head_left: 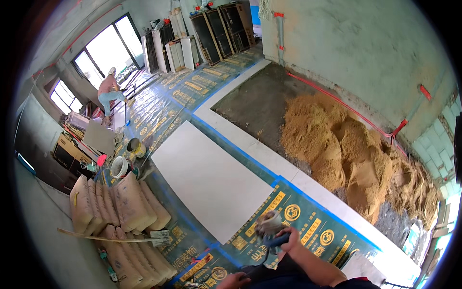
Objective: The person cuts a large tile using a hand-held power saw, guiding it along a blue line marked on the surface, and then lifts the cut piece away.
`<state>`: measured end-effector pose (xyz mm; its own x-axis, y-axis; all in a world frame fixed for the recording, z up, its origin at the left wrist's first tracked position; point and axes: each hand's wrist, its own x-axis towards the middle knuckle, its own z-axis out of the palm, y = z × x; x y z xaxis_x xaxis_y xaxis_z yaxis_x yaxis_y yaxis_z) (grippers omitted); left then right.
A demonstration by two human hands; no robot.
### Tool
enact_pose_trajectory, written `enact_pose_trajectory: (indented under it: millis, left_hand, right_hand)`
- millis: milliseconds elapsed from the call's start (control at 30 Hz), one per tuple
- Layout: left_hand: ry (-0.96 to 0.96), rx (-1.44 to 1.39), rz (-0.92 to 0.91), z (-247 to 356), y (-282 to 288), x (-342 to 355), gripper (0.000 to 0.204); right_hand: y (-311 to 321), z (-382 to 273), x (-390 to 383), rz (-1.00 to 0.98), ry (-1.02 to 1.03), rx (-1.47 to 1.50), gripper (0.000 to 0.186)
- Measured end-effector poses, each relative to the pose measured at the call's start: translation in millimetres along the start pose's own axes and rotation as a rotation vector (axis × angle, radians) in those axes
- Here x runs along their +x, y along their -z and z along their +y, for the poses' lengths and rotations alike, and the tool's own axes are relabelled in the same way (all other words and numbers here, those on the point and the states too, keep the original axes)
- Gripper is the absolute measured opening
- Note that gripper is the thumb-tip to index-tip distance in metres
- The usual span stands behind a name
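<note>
At the lower middle, my right hand (289, 239) is closed around the dark handle of a hand-held tool (268, 225). Its rounded, greyish head is blurred, so I cannot tell its exact kind. The tool is above the green floor sheeting, beside the near right corner of a large white tile (211, 178). My left hand (234, 280) is low at the bottom edge, left of the tool and close to my dark clothing. Its fingers are partly hidden, and whether it holds anything does not show. The tile lies flat on the sheeting.
Stacked sacks (122, 207) stand at left, with a long-handled brush (115, 237) across them. Buckets (120, 167) sit behind. A heap of sand (337, 149) lies right of a pale tile strip (250, 144). Another person (109, 91) bends near the far window. Panels (219, 36) lean at the back.
</note>
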<state>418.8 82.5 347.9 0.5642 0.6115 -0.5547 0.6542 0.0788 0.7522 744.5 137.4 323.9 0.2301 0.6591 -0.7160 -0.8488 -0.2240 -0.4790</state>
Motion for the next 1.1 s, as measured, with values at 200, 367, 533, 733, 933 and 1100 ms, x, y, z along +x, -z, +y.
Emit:
enact_pose_trajectory:
  millis: [200, 367, 533, 733, 933, 1100]
  left_hand:
    - [0.296, 0.213, 0.023, 12.7, 31.4, 73.7, 0.036]
    - [0.119, 0.154, 0.180, 9.9, 31.0, 149.2, 0.028]
    - [0.121, 0.097, 0.111, 68.1, 43.2, 272.7, 0.024]
    - [0.268, 0.241, 0.124, 73.6, 45.0, 367.5, 0.029]
    - [0.610, 0.249, 0.105, 76.5, 40.4, 410.2, 0.027]
    - [0.856, 0.166, 0.462, 55.2, 20.2, 397.6, 0.022]
  right_hand:
    - [7.3, -207.1, 23.7, 0.038, 0.192, 0.397, 0.018]
    - [26.6, -315.2, 36.0, 0.076, 0.287, 0.422, 0.017]
    - [65.5, -372.5, 45.6, 0.245, 0.357, 0.576, 0.015]
    - [90.6, -415.9, 118.3, 0.614, 0.236, 0.442, 0.022]
    - [89.4, -478.5, 251.5, 0.613, 0.046, 0.159, 0.014]
    - [32.0, -550.8, 323.5, 0.303, -0.045, 0.119, 0.014]
